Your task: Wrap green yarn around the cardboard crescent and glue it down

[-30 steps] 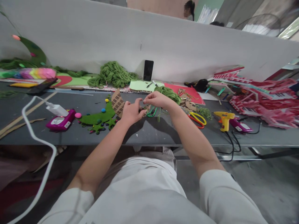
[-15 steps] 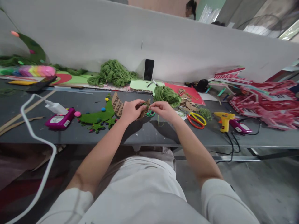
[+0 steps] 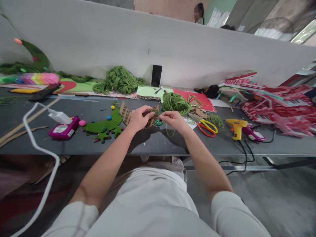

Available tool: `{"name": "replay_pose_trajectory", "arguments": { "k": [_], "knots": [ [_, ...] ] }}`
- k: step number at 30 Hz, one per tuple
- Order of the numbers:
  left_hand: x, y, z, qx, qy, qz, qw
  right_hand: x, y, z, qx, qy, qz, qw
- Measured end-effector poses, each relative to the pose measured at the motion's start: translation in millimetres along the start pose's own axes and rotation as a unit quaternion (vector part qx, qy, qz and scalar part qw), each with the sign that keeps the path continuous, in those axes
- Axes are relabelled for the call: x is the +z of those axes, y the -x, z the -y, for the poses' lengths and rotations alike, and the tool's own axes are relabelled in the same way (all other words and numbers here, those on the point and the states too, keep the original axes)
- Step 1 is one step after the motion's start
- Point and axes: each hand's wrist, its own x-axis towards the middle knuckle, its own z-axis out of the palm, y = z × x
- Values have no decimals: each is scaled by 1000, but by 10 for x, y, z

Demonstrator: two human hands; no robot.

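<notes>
Looking down from a head-worn camera, we see two bare forearms reaching up from the bottom of the frame to a dark grey table (image 3: 153, 141), the hands meeting just above centre. The left hand (image 3: 139, 118) has its fingers closed around a piece of printed cardboard (image 3: 125, 113), which it holds tilted just above the tabletop. The right hand (image 3: 174, 119) is close beside it, thumb and forefinger pinched together on a thin green yarn strand (image 3: 168, 131) that sags in a small loop below the hands. We judge that the strand is being wound or fixed onto the cardboard. The next move seems to call for keeping the strand taut while the left hand holds the card firm or turns it. Just above the right hand sits a ball of green yarn (image 3: 175, 102); we cannot tell whether the strand runs from it. To the right lie red and yellow scissors (image 3: 207, 127) and a yellow glue gun (image 3: 236, 126), and to the left a green felt shape (image 3: 103, 124) dotted with pompoms. The fingers hide the spot where yarn meets cardboard, so any wrapping there cannot be made out. A small green-handled object (image 3: 158, 122) between the hands is too covered to identify. The cardboard's print is too small to read.
</notes>
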Motion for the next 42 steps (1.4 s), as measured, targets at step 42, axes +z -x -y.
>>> {"name": "replay_pose_trajectory", "arguments": {
  "k": [42],
  "knots": [
    [-52,119,-150,77,4,245,967,-377,-638,322,48,226,418,879]
  ]
}}
